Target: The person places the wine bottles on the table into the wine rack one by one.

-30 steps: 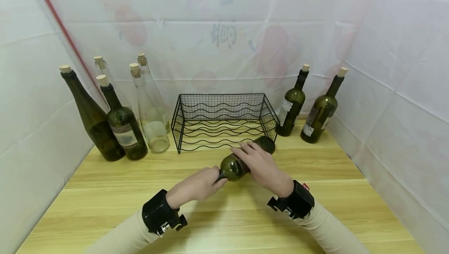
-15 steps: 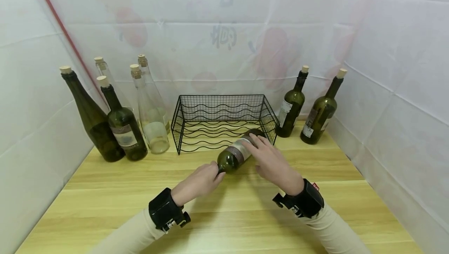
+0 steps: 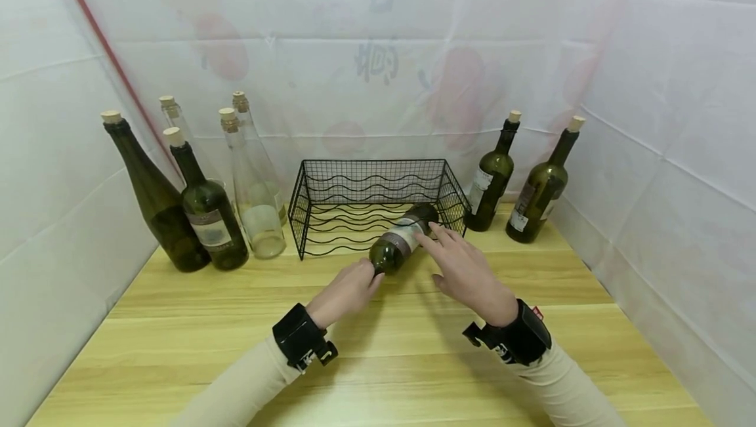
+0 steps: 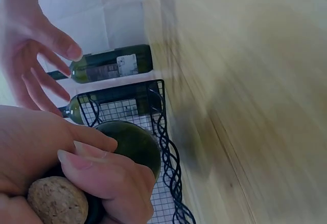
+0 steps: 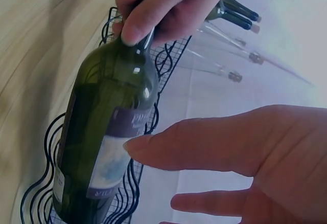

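Counter [image 3: 384, 374] beneath, left fingers [image 3: 363, 272] grip the bottle [image 3: 401, 238], now farther over the rack [image 3: 375, 181] beyond: seemingly part-loaded. Right fingers [image 3: 432, 245] extend beside it.

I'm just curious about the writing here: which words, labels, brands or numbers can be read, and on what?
None reads with certainty.
Label on the green bottle in the left hand: too blurred.
Other labels on standing bottles: too small.
Large characters on the back curtain: too faint.
Red tag on the right wrist strap: too small.

The bottle [image 3: 397, 243] is glossy glass; its cork [image 4: 57, 201], rough; the rack [image 3: 373, 178]—metal wire.
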`<control>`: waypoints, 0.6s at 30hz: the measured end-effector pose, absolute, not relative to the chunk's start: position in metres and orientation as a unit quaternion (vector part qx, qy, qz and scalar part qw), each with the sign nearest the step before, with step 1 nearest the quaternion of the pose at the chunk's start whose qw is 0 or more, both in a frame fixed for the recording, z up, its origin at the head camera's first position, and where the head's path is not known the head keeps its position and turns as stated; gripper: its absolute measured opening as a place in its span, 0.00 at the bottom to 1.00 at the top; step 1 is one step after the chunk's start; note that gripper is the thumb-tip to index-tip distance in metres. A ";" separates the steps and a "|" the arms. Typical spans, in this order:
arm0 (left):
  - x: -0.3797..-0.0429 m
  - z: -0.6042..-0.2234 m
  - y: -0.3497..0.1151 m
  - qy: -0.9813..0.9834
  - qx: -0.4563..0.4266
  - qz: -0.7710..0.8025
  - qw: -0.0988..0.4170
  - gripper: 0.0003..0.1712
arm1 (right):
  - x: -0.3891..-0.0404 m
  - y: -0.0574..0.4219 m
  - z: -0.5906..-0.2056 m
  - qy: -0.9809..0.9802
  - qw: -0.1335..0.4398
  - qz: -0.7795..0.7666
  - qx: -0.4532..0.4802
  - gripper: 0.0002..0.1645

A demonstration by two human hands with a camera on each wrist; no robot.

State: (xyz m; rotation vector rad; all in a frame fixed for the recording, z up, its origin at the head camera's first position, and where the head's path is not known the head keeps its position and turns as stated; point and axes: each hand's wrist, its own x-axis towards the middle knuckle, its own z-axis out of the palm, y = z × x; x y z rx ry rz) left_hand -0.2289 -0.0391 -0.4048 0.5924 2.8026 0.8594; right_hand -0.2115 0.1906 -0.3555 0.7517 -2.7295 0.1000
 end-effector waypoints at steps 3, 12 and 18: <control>-0.235 -0.405 -0.032 0.936 0.187 0.287 0.079 0.18 | -0.212 0.190 -0.356 -0.952 0.156 0.027 0.261 0.48; -0.247 -0.403 -0.011 0.944 0.192 0.261 0.062 0.17 | -0.213 0.190 -0.355 -0.955 0.147 0.038 0.254 0.46; -0.252 -0.405 -0.001 0.947 0.191 0.253 0.050 0.17 | -0.212 0.192 -0.355 -0.957 0.141 0.036 0.252 0.46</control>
